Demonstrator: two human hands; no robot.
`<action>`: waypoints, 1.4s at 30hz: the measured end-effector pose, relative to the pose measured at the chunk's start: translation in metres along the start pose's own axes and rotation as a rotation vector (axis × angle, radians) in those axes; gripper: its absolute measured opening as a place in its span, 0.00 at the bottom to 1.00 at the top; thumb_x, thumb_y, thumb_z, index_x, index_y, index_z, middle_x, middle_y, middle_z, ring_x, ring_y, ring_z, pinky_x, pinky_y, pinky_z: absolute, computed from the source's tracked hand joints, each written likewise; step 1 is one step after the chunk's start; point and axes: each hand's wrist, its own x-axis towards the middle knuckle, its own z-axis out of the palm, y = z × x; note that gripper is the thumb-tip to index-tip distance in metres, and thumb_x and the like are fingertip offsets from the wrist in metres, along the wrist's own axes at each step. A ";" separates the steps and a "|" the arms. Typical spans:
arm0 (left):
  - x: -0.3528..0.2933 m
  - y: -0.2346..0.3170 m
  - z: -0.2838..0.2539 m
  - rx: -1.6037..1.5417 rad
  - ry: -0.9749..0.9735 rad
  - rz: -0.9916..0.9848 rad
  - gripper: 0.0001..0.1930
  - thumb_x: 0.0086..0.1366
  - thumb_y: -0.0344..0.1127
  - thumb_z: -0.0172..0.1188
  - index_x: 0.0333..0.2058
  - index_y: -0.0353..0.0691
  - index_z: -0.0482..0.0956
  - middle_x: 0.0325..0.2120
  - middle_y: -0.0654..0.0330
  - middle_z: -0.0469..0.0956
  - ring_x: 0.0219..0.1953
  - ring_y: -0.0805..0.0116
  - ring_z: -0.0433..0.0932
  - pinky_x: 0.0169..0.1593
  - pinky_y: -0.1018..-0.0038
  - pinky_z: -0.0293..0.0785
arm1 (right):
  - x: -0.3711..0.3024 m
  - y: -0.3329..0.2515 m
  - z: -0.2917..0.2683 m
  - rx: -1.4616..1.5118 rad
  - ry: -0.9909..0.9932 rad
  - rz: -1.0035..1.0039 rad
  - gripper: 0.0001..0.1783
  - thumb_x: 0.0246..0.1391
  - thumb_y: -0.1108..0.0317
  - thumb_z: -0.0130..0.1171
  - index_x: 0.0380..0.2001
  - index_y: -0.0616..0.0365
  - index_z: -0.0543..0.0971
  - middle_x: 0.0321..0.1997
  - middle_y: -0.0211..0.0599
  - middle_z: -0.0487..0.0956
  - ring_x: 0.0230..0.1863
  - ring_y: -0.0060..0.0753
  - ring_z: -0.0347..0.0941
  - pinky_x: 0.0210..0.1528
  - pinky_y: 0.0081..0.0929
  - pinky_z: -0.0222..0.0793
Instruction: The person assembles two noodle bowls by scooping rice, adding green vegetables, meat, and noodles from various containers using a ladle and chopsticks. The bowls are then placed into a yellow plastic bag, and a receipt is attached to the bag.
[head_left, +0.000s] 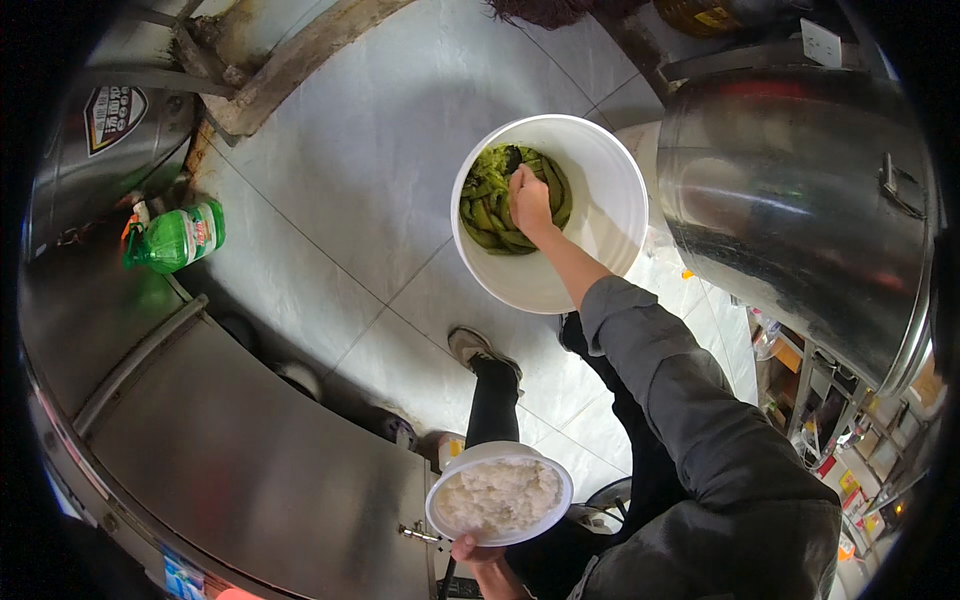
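My left hand (480, 553) grips the rim of a white bowl (568, 490) at the lower middle. White cooked rice (500, 492) fills the bowl. My right arm reaches forward into a tall white bucket (610, 200), which stands on the floor. Inside the bucket lie green pickled vegetables (487, 215), long and soft-looking. My right hand (532, 203) is closed just over them, fingers pointing down. A small dark patch (513, 158) shows at its fingertips; what the fingers hold, if anything, cannot be made out.
On the right stands a large steel drum (790, 210), close to the bucket. A steel cabinet (250, 450) fills the lower left, with a green plastic bottle (182, 238) on its far end. Shelving (830, 400) with packages is at the right. My shoe (478, 348) rests on the tiled floor (370, 200).
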 end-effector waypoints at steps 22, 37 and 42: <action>0.024 0.018 0.021 0.151 -0.014 0.054 0.49 0.47 0.45 0.65 0.67 0.36 0.57 0.60 0.46 0.68 0.59 0.46 0.72 0.60 0.51 0.74 | -0.044 -0.024 -0.082 1.281 0.067 0.542 0.18 0.70 0.69 0.44 0.52 0.77 0.66 0.52 0.58 0.72 0.57 0.58 0.75 0.62 0.44 0.75; 0.055 0.021 0.021 0.139 -0.095 0.117 0.46 0.50 0.44 0.62 0.68 0.36 0.57 0.62 0.47 0.68 0.62 0.49 0.71 0.64 0.52 0.68 | -0.035 -0.002 -0.096 1.164 0.049 0.490 0.22 0.71 0.64 0.45 0.54 0.76 0.68 0.54 0.56 0.73 0.58 0.54 0.76 0.62 0.41 0.74; 0.058 0.014 0.006 0.155 -0.053 0.147 0.47 0.48 0.44 0.62 0.67 0.36 0.57 0.61 0.45 0.69 0.60 0.46 0.72 0.62 0.51 0.71 | 0.002 -0.002 -0.026 0.562 -0.027 0.400 0.27 0.71 0.57 0.44 0.61 0.70 0.68 0.59 0.52 0.75 0.53 0.44 0.78 0.53 0.37 0.74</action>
